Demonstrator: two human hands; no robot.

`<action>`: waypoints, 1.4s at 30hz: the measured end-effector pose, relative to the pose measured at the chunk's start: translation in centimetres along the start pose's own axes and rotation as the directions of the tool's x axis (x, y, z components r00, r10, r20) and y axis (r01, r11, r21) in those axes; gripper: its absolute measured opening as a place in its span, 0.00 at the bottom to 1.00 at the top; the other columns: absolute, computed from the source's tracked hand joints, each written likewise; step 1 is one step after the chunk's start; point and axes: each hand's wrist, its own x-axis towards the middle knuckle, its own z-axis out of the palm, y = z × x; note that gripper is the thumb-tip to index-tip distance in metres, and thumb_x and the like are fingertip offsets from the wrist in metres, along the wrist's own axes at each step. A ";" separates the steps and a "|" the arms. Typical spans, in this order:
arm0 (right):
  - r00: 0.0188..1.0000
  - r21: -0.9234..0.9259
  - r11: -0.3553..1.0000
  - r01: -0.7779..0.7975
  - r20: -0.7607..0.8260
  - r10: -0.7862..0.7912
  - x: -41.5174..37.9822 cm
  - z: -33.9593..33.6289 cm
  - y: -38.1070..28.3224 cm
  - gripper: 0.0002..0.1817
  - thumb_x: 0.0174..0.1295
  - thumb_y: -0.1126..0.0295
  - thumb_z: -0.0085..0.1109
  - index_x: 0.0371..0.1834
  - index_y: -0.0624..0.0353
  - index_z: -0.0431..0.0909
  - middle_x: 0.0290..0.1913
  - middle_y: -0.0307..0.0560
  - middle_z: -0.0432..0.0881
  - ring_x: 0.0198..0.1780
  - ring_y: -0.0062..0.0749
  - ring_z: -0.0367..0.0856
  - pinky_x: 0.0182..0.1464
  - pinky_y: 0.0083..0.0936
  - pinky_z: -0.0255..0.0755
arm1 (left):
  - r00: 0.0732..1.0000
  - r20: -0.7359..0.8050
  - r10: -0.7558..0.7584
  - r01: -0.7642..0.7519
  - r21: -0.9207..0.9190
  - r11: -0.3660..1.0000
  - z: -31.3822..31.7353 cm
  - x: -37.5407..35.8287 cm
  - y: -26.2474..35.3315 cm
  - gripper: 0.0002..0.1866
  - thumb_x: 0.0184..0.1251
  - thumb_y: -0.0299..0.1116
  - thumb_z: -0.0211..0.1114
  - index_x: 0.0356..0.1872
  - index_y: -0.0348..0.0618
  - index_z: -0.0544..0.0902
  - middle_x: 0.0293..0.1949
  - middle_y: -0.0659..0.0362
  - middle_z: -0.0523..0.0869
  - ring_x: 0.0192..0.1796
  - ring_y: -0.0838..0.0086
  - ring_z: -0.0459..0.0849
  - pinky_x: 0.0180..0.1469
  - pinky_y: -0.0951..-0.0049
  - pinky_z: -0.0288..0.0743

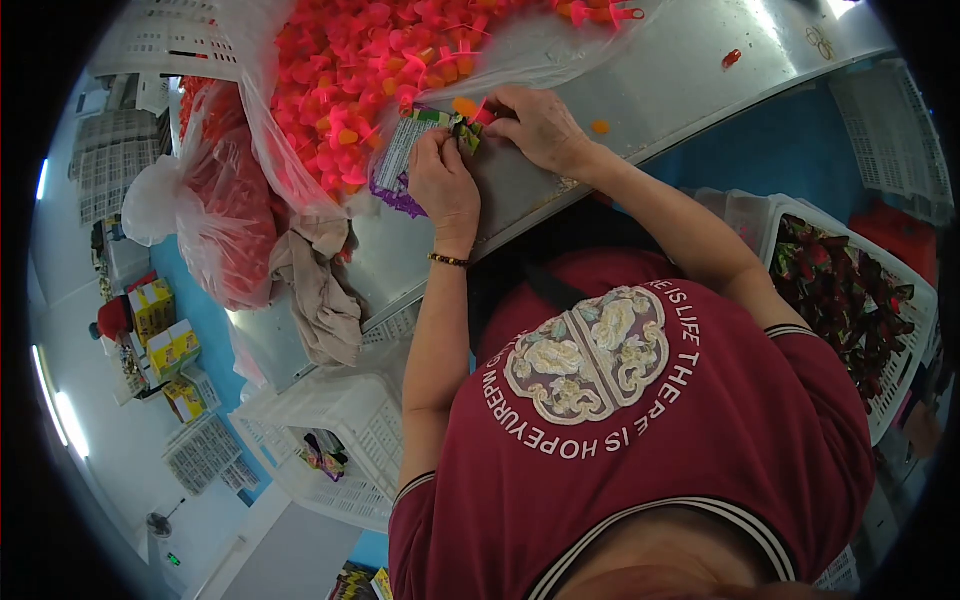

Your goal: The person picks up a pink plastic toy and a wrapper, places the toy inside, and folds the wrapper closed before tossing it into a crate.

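Shiny metal covers the desk (690, 100), which slants across the room beside a blue floor (815, 140), with a heap of pink plastic pieces (370, 60) at its far side. On the near side of the heap, green-and-purple packaging (400, 160) lies mostly to the left of the fingers, its long axis running from a purple end near the desk's edge to a green end by the heap. The left hand (443, 190) is nearer to it, fingers closed on its dark green corner; whether this is a lone packet or a stack, I cannot tell. The right hand (545, 130) comes in from the other side, thumb and forefinger apparently pinching a pink piece (486, 110), just beside that corner.

Counted: two hands; one loose orange bit (600, 127) and one small red item (732, 59) to the right; one crumpled cloth (318, 290) and one knotted bag (225, 215) to the left; one basket of dark packets (905, 340) beside the person. The heaped pink pieces are too many to count.
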 end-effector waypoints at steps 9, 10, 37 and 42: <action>0.976 -0.339 0.916 0.215 0.093 -0.195 -0.6 -1.0 -0.2 0.11 0.58 0.75 0.55 0.43 0.57 0.80 0.39 0.49 0.78 0.45 0.46 0.78 0.48 0.36 0.73 | 0.976 0.080 -0.203 0.217 -0.257 0.942 -0.1 0.4 -0.3 0.04 0.64 0.24 0.60 0.37 0.36 0.79 0.37 0.53 0.84 0.38 0.60 0.83 0.42 0.65 0.76; 0.977 -0.402 0.891 0.211 0.106 -0.183 -0.6 -1.2 -0.5 0.11 0.58 0.74 0.54 0.43 0.55 0.80 0.38 0.48 0.77 0.45 0.45 0.78 0.49 0.36 0.73 | 0.991 0.041 -0.126 0.132 -0.252 0.959 0.0 0.4 -0.2 0.03 0.63 0.24 0.60 0.36 0.36 0.78 0.37 0.53 0.84 0.39 0.59 0.82 0.43 0.65 0.76; 0.874 -0.343 0.805 0.485 0.222 -0.432 0.4 -1.9 -2.2 0.25 0.60 0.77 0.52 0.63 0.52 0.67 0.41 0.50 0.81 0.51 0.44 0.79 0.49 0.37 0.76 | 1.000 -0.016 0.002 -0.007 -0.335 0.942 -0.4 0.2 0.1 0.03 0.65 0.22 0.59 0.37 0.35 0.80 0.38 0.54 0.84 0.39 0.65 0.82 0.43 0.70 0.76; 0.846 -0.306 0.789 0.533 0.179 -0.502 0.3 -2.0 -2.3 0.26 0.61 0.77 0.53 0.64 0.51 0.66 0.41 0.49 0.81 0.50 0.43 0.80 0.51 0.36 0.77 | 0.999 -0.024 -0.036 0.025 -0.341 0.940 -0.1 0.3 -1.0 0.05 0.70 0.26 0.59 0.40 0.36 0.81 0.37 0.62 0.83 0.34 0.83 0.79 0.38 0.81 0.74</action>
